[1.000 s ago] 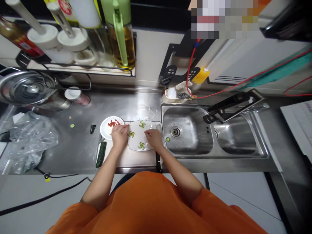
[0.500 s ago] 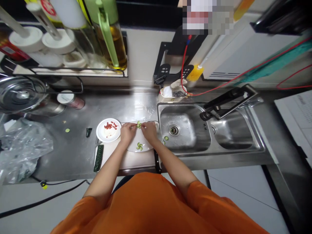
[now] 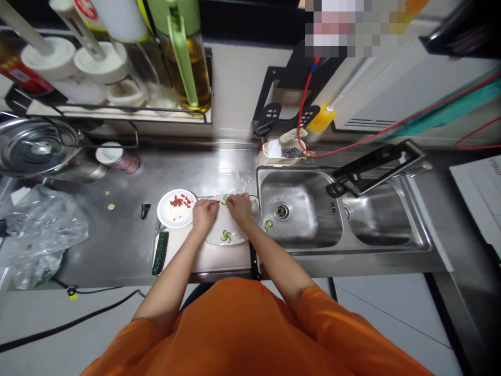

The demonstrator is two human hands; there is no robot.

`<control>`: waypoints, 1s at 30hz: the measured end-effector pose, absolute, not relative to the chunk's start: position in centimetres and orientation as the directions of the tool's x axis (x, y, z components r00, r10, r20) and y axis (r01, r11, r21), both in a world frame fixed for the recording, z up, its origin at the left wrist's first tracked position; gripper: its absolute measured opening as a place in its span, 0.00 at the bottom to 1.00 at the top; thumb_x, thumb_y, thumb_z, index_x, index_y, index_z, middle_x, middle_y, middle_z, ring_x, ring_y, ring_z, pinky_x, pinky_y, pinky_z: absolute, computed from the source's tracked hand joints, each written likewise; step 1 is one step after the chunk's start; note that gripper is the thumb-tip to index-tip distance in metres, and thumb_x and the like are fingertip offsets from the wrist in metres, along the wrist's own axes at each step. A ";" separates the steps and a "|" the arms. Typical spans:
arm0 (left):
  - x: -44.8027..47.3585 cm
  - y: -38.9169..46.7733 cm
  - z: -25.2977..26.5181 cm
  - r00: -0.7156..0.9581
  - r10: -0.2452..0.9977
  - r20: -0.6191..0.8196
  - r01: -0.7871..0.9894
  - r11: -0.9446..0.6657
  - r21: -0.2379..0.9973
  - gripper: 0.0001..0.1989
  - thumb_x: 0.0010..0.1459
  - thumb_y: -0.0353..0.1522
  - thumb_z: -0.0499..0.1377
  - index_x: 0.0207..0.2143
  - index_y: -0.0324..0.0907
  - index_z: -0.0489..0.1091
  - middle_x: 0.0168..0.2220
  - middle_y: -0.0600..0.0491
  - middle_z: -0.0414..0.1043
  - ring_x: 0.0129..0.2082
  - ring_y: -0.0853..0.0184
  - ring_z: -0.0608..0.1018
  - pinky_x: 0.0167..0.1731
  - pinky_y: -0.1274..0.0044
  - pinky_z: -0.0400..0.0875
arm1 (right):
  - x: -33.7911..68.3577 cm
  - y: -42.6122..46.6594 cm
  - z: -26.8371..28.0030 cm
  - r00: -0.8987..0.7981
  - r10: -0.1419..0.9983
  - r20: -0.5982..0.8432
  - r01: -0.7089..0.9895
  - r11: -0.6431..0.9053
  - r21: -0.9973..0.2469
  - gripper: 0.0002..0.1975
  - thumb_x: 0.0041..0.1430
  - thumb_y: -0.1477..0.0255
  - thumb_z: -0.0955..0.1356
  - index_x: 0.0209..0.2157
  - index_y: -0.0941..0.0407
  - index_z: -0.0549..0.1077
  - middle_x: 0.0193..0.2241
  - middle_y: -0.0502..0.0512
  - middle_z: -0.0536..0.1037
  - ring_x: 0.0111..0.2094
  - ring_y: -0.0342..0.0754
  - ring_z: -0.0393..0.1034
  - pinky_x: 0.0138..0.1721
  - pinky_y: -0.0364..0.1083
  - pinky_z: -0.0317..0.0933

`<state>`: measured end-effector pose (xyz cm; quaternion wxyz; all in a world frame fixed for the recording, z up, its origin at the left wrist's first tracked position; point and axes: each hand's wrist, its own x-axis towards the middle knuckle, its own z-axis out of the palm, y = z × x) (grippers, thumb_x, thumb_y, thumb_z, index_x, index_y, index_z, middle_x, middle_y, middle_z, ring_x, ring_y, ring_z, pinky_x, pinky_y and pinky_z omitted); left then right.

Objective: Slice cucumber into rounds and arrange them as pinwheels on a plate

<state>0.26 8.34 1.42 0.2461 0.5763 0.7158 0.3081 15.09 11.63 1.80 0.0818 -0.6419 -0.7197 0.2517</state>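
Note:
A white plate [image 3: 213,235] lies over a cutting board [image 3: 230,261], between my forearms. My left hand [image 3: 204,215] is over its left side, fingers pinched, with a small red goji berry [image 3: 218,201] at the tips. Across from it, my right hand [image 3: 240,210] has its fingers closed at the upper group of cucumber slices [image 3: 224,199], partly covering them; it seems to pinch one slice. Nearer to me on the plate, another group of slices [image 3: 226,236] forms a pinwheel. A small round plate [image 3: 160,213] with goji berries [image 3: 180,200] stands left of my left hand.
A cucumber piece [image 3: 160,254] lies on the board's left edge, a cucumber end [image 3: 145,211] beyond it. A knife handle [image 3: 254,263] shows by my right forearm. To the right is a double sink [image 3: 301,245] with a faucet [image 3: 364,164]; plastic bags [image 3: 47,230] lie left.
My left hand has drawn slightly left, away from the upper cucumber slices. My right hand now covers more of them. The whole view has shifted a little.

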 end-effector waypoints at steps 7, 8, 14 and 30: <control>0.2 8.6 1.1 -0.185 0.983 0.013 0.696 0.121 0.707 0.09 0.53 0.32 0.57 0.32 0.44 0.77 0.32 0.51 0.76 0.36 0.63 0.74 0.43 0.71 0.68 | 14.9 11.8 1.8 -0.170 0.962 -0.212 0.878 0.050 -0.476 0.11 0.61 0.71 0.61 0.36 0.52 0.76 0.37 0.53 0.77 0.43 0.53 0.56 0.38 0.48 0.49; 0.3 8.6 1.1 -0.184 0.983 0.011 0.698 0.123 0.706 0.09 0.53 0.32 0.57 0.33 0.44 0.77 0.32 0.51 0.76 0.36 0.62 0.74 0.43 0.70 0.67 | 14.9 11.8 1.8 -0.171 0.961 -0.215 0.879 0.050 -0.475 0.11 0.61 0.71 0.61 0.36 0.52 0.76 0.37 0.53 0.77 0.43 0.53 0.56 0.39 0.48 0.49; 0.6 8.7 1.5 -0.172 0.985 0.001 0.703 0.122 0.701 0.09 0.54 0.32 0.56 0.33 0.43 0.77 0.32 0.50 0.76 0.37 0.62 0.74 0.44 0.70 0.67 | 14.8 11.8 1.9 -0.163 0.963 -0.215 0.886 0.047 -0.462 0.11 0.61 0.71 0.61 0.35 0.52 0.76 0.37 0.54 0.77 0.43 0.53 0.55 0.39 0.48 0.49; 0.3 8.7 1.1 -0.186 0.983 -0.010 0.675 0.135 0.725 0.09 0.53 0.32 0.57 0.33 0.43 0.77 0.32 0.50 0.76 0.37 0.63 0.74 0.43 0.71 0.67 | 15.4 11.4 2.2 -0.161 0.967 -0.197 0.874 0.046 -0.485 0.11 0.61 0.69 0.62 0.37 0.51 0.76 0.38 0.52 0.77 0.44 0.53 0.57 0.40 0.48 0.50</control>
